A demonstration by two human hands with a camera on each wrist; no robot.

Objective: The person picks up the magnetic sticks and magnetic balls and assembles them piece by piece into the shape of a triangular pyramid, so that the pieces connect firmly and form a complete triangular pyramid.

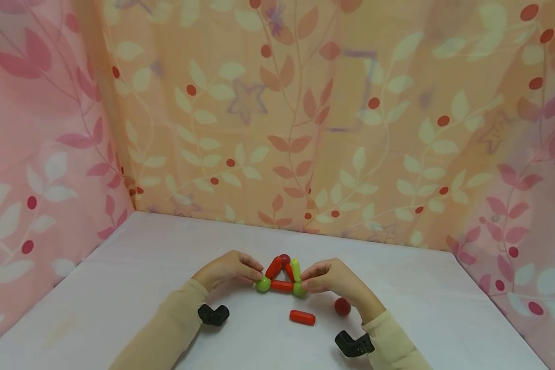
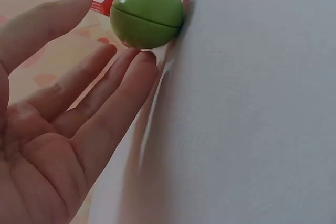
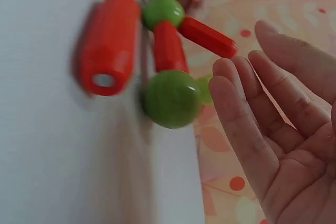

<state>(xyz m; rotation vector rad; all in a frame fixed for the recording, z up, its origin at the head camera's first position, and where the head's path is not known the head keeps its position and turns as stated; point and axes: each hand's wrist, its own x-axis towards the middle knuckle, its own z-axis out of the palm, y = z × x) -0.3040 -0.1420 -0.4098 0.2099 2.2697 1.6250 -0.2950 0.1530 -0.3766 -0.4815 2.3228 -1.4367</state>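
A frame of toy rods and balls stands on the table: a red rod (image 1: 282, 286) joins a left green ball (image 1: 263, 284) and a right green ball (image 1: 299, 289). More red rods (image 1: 274, 267) and a yellow-green rod (image 1: 296, 270) slope up toward a red ball (image 1: 284, 259). My left hand (image 1: 231, 270) is beside the left green ball, fingers extended, fingertips right at its side; the thumb (image 2: 63, 17) overlaps a red rod in the left wrist view. At the right green ball, my right hand (image 1: 331, 277) has its fingers (image 3: 236, 108) loosely straight, nothing between them and the thumb.
A loose red rod (image 1: 302, 317) with a silvery end lies in front of the frame. Another red ball (image 1: 343, 307) sits by my right wrist. Black wrist devices (image 1: 214, 315) are on both sleeves. Floral cloth (image 1: 296, 128) encloses the white table (image 1: 134, 288) behind and at the sides.
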